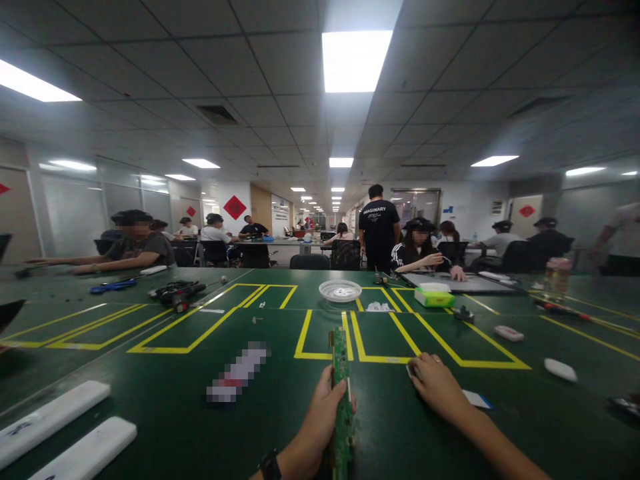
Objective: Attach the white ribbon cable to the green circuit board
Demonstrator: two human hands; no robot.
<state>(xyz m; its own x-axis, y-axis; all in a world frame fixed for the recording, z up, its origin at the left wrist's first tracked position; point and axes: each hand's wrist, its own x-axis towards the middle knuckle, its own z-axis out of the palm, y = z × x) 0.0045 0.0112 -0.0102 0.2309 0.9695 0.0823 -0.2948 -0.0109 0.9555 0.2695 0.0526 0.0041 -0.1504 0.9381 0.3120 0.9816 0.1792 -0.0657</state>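
Your left hand [320, 420] is wrapped around a long green circuit board [341, 400], fingers and thumb clamped on its lower half. The board stands on edge near the table's near edge, about mid-width, its far end pointing away from you toward the yellow tape lines [360, 333]. A dark wristband [271, 465] sits on that wrist.

Your right hand [436, 383] lies palm down on the green table [165, 407], just right of the board and apart from it. Fingers rest together over a small white item [411, 371] at its fingertips; whether they grip it, you cannot tell. A white card [477, 399] pokes out beside the wrist.

Farther toward the table's middle: a white mesh dish [340, 290], a green-and-white box [435, 295], a crumpled white scrap [379, 307]. Toward the right edge, two small white oval pieces [560, 369]. Toward the left near corner, two long white bars [55, 427]. At the far left, blue scissors [113, 286] and dark hand tools [177, 292].

Other people sit at the table's far edge; one person in a black shirt [379, 227] stands behind them.
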